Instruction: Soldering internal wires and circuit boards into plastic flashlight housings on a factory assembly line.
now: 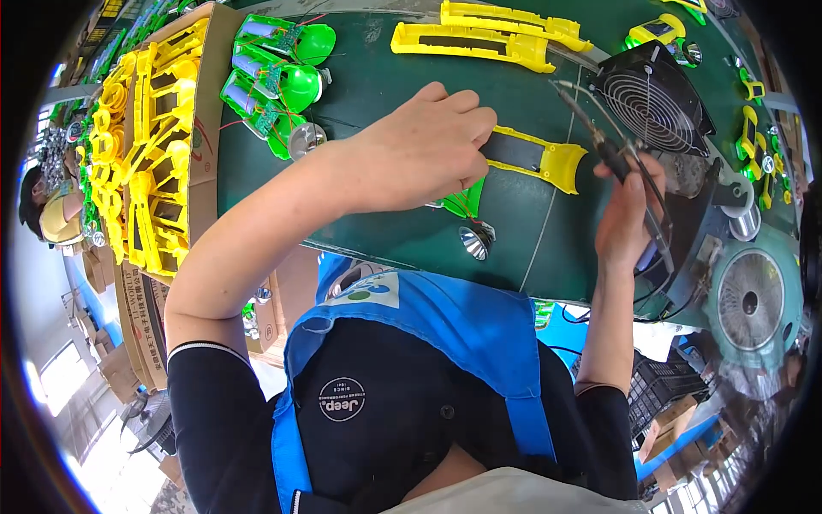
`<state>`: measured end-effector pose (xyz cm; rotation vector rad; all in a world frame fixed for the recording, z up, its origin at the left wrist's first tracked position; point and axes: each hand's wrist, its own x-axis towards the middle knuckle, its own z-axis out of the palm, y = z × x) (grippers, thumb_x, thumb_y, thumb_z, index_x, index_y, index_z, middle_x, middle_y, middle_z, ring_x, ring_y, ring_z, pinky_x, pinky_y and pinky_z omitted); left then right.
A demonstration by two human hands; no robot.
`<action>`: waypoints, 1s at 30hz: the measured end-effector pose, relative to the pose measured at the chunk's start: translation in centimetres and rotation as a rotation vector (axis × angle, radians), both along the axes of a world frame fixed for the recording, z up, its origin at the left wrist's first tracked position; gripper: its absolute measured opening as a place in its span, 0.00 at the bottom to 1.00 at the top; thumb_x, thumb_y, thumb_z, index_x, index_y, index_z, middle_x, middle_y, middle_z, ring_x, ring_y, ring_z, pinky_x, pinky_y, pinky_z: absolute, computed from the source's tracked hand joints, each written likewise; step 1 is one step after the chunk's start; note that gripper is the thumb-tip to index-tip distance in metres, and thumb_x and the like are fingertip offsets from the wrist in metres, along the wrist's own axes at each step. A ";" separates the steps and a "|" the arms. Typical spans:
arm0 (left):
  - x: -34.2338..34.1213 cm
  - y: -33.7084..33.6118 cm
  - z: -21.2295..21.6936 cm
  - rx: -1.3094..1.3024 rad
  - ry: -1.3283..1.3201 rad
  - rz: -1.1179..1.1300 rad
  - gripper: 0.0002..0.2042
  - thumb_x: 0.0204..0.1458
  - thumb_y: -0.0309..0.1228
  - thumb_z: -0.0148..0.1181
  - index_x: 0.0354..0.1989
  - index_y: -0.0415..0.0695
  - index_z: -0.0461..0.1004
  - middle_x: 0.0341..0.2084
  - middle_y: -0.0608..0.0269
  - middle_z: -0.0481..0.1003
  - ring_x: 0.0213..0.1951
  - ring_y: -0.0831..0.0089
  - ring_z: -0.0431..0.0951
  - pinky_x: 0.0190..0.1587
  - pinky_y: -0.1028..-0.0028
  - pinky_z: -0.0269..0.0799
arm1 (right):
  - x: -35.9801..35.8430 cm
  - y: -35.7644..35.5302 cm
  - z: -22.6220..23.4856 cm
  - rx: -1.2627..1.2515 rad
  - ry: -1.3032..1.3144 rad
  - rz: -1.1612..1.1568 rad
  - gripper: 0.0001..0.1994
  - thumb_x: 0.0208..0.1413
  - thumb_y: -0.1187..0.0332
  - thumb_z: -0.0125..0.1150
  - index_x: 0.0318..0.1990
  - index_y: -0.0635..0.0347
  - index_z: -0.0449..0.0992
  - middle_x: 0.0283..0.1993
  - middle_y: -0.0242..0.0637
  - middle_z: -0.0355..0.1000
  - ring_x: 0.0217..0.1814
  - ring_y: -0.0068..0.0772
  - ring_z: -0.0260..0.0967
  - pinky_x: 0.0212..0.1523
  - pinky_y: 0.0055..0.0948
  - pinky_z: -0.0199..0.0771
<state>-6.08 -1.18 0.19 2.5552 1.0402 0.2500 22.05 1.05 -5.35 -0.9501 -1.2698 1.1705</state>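
A bare left hand (432, 146) and a bare right hand (625, 221) were both curled.
The left forearm (262, 230) slanted from left toward upper centre, knuckles (463, 100) up, fingertips hidden; at right, the right forearm (608, 317) stood nearly upright, thumb (634, 185) pointing up.

Bright light, strongly bowed edges

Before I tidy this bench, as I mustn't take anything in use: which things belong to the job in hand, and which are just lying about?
Seemingly in the job:
soldering iron, in the right hand
green part and silver reflector, by the left hand
nearest yellow frame

Apparently lying about:
black fan
far yellow frames
green assemblies at left
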 end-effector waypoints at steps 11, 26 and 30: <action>4.2 -3.0 -3.2 0.107 -0.504 0.511 0.07 0.41 0.24 0.67 0.29 0.45 0.75 0.25 0.66 0.76 0.34 0.65 0.74 0.42 0.67 0.64 | -6.4 -2.6 -1.3 -0.111 0.397 0.000 0.16 0.64 0.61 0.51 0.49 0.64 0.63 0.39 0.43 0.71 0.47 0.36 0.69 0.59 0.39 0.63; 4.5 -0.9 -2.0 0.170 0.086 0.396 0.01 0.45 0.26 0.59 0.26 0.45 0.73 0.23 0.63 0.72 0.32 0.63 0.75 0.40 0.66 0.67 | 2.2 1.1 1.6 -0.366 0.042 0.334 0.12 0.57 0.65 0.55 0.39 0.67 0.69 0.24 0.40 0.70 0.28 0.32 0.71 0.37 0.29 0.73; 4.5 -0.6 -1.8 0.101 0.106 0.386 0.02 0.46 0.24 0.58 0.24 0.42 0.73 0.22 0.59 0.72 0.32 0.60 0.75 0.40 0.65 0.66 | 1.8 1.7 1.9 -0.400 -0.104 0.402 0.09 0.55 0.70 0.58 0.38 0.67 0.70 0.26 0.38 0.73 0.28 0.27 0.73 0.36 0.24 0.73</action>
